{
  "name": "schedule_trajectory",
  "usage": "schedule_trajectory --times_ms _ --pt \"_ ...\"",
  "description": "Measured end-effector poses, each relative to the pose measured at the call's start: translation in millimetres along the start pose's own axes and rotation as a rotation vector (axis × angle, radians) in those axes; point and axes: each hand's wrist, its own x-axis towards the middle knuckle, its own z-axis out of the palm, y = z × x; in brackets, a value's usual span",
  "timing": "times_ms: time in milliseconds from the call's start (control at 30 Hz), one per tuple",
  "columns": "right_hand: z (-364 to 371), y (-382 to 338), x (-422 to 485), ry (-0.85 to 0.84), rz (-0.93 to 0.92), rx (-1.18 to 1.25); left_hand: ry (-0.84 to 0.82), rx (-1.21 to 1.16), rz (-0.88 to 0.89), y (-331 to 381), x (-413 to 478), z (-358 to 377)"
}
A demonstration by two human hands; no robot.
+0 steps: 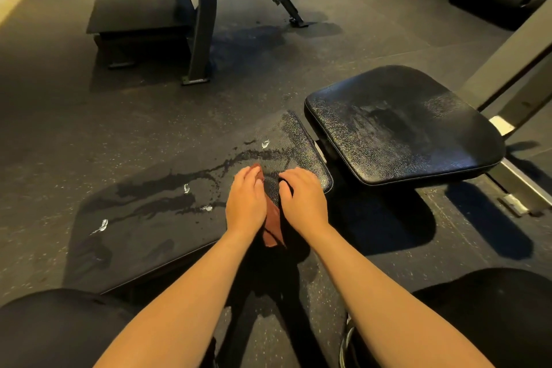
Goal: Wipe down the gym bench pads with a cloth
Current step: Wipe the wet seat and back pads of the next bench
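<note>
Where wet streaks (167, 181) cross the long black vinyl pad (143, 236), the left hand (246, 203) lays flat fingers (249, 176) on the rust-brown cloth (273, 219); the right hand (303, 200) is curled, grip unclear.

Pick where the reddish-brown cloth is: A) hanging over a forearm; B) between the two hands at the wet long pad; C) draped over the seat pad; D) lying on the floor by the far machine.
B: the reddish-brown cloth shows between the left hand and the right hand, at the streaked long pad, not on the seat pad.
</note>
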Motion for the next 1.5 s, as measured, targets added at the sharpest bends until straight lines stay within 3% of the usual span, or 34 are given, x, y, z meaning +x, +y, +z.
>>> schedule_trajectory --times_ms 133,300,600,767,933,1033,1167,1300,1400,1500 --pt "-6 3 5 0.021 0.086 0.111 -0.075 -0.028 0.214 14 -25 8" --pt "3 -2 5 0.04 0.088 0.074 -0.141 -0.008 0.288 10 -26 4" --pt "3 5 2 0.017 -0.025 -0.014 -0.075 0.038 0.053 6 4 -7" --pt "-8 9 -5 0.044 0.001 0.152 -0.116 -0.027 0.216 22 -31 3" --pt "-11 7 -9 -0.027 -0.002 0.194 -0.136 -0.083 0.202 21 -31 0" --pt "-18 7 -13 -0.063 0.026 0.247 -0.116 -0.219 0.169 26 -27 -5" --pt "-24 1 -15 -0.086 -0.061 0.332 -0.129 -0.557 -0.065 53 -19 -19" --pt "-29 -4 -11 -0.119 -0.047 0.438 -0.197 -0.721 -0.099 68 -24 -20" --pt "-26 -3 -10 -0.089 0.017 0.418 -0.212 -0.689 -0.112 62 -23 -19" --pt "-17 -5 -9 -0.014 0.01 0.351 -0.162 -0.483 -0.034 50 -21 -23"
